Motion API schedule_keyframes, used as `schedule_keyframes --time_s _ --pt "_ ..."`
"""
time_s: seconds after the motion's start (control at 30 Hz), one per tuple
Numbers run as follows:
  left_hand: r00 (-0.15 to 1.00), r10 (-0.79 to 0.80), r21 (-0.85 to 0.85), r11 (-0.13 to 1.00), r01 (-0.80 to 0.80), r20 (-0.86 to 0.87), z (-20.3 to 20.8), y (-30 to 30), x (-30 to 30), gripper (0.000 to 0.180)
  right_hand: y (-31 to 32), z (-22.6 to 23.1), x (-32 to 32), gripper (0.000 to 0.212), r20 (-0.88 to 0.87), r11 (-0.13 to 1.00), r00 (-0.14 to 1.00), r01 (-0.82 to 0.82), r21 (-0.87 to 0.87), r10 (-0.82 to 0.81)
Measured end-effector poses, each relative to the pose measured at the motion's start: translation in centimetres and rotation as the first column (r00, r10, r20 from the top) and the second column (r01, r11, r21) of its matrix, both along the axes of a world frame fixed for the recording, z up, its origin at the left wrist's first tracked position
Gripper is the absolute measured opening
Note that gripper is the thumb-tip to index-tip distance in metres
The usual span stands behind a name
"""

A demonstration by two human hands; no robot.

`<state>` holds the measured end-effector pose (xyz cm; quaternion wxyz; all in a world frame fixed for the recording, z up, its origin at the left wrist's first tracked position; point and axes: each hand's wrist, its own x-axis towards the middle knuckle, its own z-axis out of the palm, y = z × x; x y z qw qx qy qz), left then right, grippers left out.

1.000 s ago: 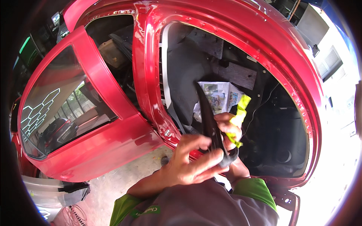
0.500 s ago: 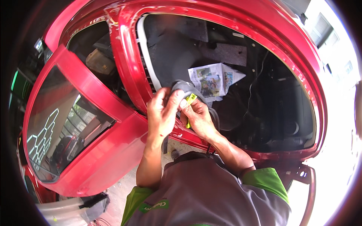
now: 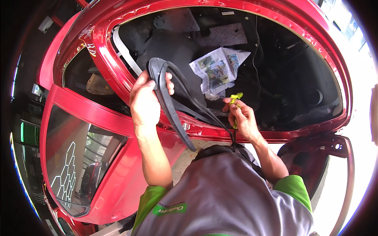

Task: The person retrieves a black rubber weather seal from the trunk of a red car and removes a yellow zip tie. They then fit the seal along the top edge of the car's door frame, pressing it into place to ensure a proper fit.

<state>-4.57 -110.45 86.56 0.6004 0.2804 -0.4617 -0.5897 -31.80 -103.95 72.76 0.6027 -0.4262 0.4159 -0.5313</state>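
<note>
My left hand (image 3: 146, 100) is wrapped round a black rubber seal strip (image 3: 168, 104), held up before the red car's door opening. The strip bends over in a loop at its top. One end hangs down past the sill, and the other length slants right toward my waist. My right hand (image 3: 245, 121), apart from the left, pinches a crumpled bright yellow strip (image 3: 236, 97). Its material is unclear. Part of it dangles below the fingers.
The red door frame (image 3: 122, 74) arches around the dark car interior. Inside lie a printed paper sheet (image 3: 216, 70), a grey panel (image 3: 222, 34) and a thin cable (image 3: 256, 51). An open rear door (image 3: 112, 165) stands at left, and another open door (image 3: 348, 165) at right.
My hands have moved apart, the right one carrying the yellow strip away to the right. The seal strip shows more fully in my left hand. The whole view has shifted.
</note>
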Motion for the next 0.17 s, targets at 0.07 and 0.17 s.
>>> schedule_keyframes --time_s 0.07,0.17 --pt "1.000 -0.003 -0.011 1.000 0.004 0.018 0.3 -0.6 -0.7 0.044 0.3 -0.5 -1.0 0.036 -0.068 0.998 0.997 0.028 -0.047 -0.031" --pt "0.998 -0.055 -0.033 0.998 0.054 -0.016 0.6 -1.0 -1.4 0.048 0.7 -1.0 -1.7 0.040 -0.038 0.993 0.997 0.067 -0.092 -0.071"
